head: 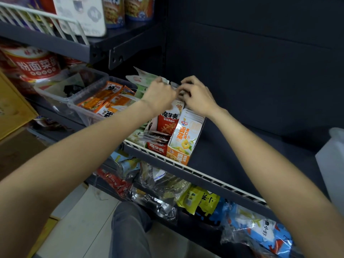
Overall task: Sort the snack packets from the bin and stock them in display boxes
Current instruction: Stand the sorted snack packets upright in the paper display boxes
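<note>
Dark shop shelving (pixel 251 138) — both hands, left hand (pixel 160 94) and right hand (pixel 197 95), pinch small packets (pixel 179 94) at twelve o'clock above the red display box (pixel 167 123). Light, slick, floppy; best pinched by the top seam.

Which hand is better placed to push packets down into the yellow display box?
Probably the right hand: it sits directly above the yellow display box. The left hand is over the red box.

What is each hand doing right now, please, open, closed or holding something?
Left hand: fingers curled, pinching a pale snack packet above the display boxes.
Right hand: fingers curled round the same packet.
</note>
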